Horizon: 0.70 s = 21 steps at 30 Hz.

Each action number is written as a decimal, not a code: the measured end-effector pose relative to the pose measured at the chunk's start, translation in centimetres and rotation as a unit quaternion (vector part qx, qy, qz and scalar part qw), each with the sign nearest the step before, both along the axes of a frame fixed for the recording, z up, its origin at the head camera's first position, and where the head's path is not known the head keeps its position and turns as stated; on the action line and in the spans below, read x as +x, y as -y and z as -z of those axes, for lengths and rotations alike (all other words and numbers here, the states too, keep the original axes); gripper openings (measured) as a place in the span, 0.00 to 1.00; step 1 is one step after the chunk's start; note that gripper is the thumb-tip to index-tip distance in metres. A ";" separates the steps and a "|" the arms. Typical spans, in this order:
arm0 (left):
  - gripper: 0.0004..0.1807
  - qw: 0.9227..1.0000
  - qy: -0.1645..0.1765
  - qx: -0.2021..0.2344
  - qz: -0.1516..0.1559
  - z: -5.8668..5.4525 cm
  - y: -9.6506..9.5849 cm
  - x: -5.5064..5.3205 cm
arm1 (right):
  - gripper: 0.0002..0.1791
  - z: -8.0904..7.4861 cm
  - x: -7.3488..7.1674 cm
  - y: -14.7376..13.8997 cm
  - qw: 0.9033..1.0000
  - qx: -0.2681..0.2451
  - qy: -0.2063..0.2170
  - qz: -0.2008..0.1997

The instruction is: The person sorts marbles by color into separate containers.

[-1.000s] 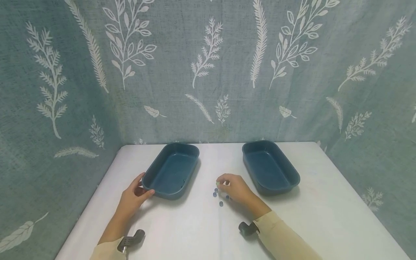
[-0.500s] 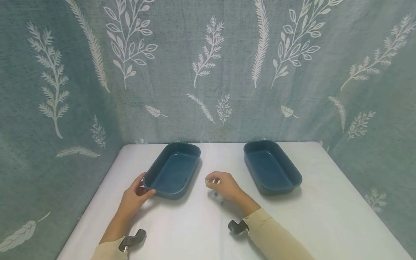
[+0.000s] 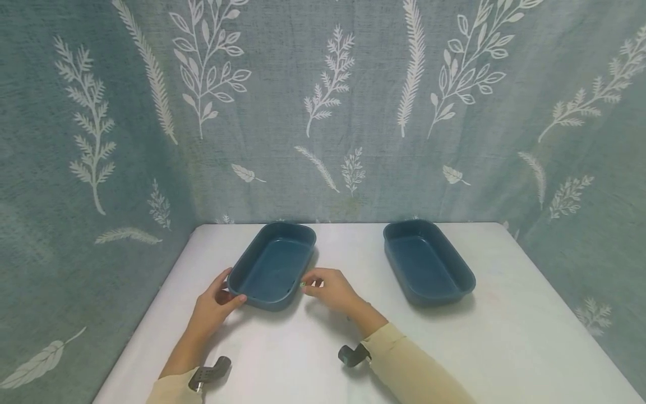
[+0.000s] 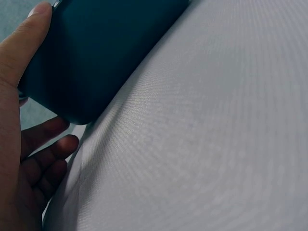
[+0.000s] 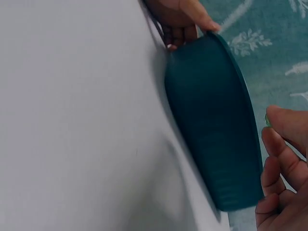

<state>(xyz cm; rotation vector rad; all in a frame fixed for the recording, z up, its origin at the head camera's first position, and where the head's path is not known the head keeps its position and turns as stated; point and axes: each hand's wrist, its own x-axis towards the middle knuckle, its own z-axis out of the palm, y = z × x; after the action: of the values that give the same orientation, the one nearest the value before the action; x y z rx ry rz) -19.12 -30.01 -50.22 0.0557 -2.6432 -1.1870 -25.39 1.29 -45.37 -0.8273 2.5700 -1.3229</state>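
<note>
My left hand [image 3: 211, 307] holds the near left corner of the left blue tray [image 3: 275, 266], its thumb [image 4: 31, 36] at the rim and its other fingers low by the tray's corner. Just outside that tray's right wall, my right hand [image 3: 333, 289] pinches a small green bead-like piece [image 5: 268, 120] between thumb and forefinger. The piece shows too little to tell its exact kind. A few small dark specks [image 3: 291, 290] lie in the tray near its right wall. The right forearm mostly hides the small round blue pieces on the table.
A second blue tray [image 3: 429, 269] stands at the back right of the white table [image 3: 510, 336]. A patterned grey-green cloth [image 3: 373, 185] hangs behind and along both sides. Black wrist cameras [image 3: 214, 370] stick out from the sleeves.
My right hand has moved left with the green piece, from above the small blue pieces to beside the left tray. The left hand keeps its hold on that tray. The head view has shifted slightly.
</note>
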 end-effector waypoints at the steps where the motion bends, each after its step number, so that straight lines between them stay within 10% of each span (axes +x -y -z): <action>1: 0.48 1.000 0.000 0.003 0.000 0.0 0.0 0.0 | 0.10 -0.1 0.0 0.2 1.000 -0.003 0.000 -0.003; 21: 0.49 1.000 0.014 0.017 -0.001 -0.1 -0.1 0.1 | 0.10 -0.1 0.8 3.1 0.999 -0.030 0.007 -0.017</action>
<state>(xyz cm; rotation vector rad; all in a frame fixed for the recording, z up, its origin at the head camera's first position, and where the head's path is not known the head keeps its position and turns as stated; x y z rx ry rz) -19.00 -29.92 -50.12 0.0812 -2.6470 -1.2386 -24.55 -1.86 -45.30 -0.8630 2.5056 -1.3981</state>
